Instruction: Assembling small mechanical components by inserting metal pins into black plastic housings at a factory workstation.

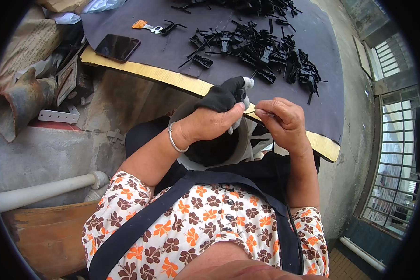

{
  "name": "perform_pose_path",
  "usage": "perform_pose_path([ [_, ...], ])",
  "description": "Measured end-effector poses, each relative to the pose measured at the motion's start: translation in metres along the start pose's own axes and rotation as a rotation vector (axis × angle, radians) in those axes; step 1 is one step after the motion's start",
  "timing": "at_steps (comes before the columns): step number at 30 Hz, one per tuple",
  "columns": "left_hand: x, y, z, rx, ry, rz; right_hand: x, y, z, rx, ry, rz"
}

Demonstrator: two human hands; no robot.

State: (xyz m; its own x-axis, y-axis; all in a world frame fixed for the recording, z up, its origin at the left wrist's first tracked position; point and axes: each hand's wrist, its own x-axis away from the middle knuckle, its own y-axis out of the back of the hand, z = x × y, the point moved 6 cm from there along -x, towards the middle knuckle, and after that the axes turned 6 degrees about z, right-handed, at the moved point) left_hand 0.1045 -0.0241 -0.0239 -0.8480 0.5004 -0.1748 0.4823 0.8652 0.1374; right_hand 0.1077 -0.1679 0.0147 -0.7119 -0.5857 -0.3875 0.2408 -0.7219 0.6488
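Watching remotely, I judge one black part unfinished near the surface, my left grip closed around it, my right grip pinching a thin piece, the piles' status unclear.

Remotely, I see a dark-topped bench across the upper frame, bearing heaped black plastic parts; upper left, a smartphone and metal tool.

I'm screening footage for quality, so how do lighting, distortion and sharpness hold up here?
Head view: lighting is soft and mostly even, though the tall gridded window at right looks brighter and bends near the picture's black rim; head view: the heaped black plastic-looking parts blend dark on dark; head view: the bare right hand looks reasonably sharp.
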Motion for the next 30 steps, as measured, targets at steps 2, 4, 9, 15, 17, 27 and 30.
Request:
perform_pose_path([
  [2, 0.0, -0.005, 0.002, 0.022, 0.034, 0.046, 0.001, -0.007, -0.006, -0.123, -0.052, -0.021],
  [4, 0.001, -0.007, -0.012, -0.322, -0.469, -0.067, 0.001, -0.014, -0.008, -0.248, -0.102, -0.042],
  [9, 0.002, -0.002, -0.011, -0.055, -0.113, 0.038, 0.004, -0.016, -0.015, -0.305, -0.269, -0.073],
  [15, 0.002, -0.009, -0.013, 0.083, 0.017, 0.123, 0.004, -0.025, -0.016, -0.317, -0.294, -0.102],
  [17, 0.0, -0.008, -0.01, 0.01, 0.01, 0.129, 0.004, -0.026, -0.019, -0.345, -0.359, -0.118],
  [27, 0.001, -0.005, -0.013, -0.25, -0.211, -0.034, 0.001, -0.025, -0.01, -0.201, -0.319, 0.121],
  [30, 0.003, -0.007, -0.015, -0.264, -0.225, -0.042, -0.001, -0.026, -0.007, -0.155, -0.337, 0.118],
])
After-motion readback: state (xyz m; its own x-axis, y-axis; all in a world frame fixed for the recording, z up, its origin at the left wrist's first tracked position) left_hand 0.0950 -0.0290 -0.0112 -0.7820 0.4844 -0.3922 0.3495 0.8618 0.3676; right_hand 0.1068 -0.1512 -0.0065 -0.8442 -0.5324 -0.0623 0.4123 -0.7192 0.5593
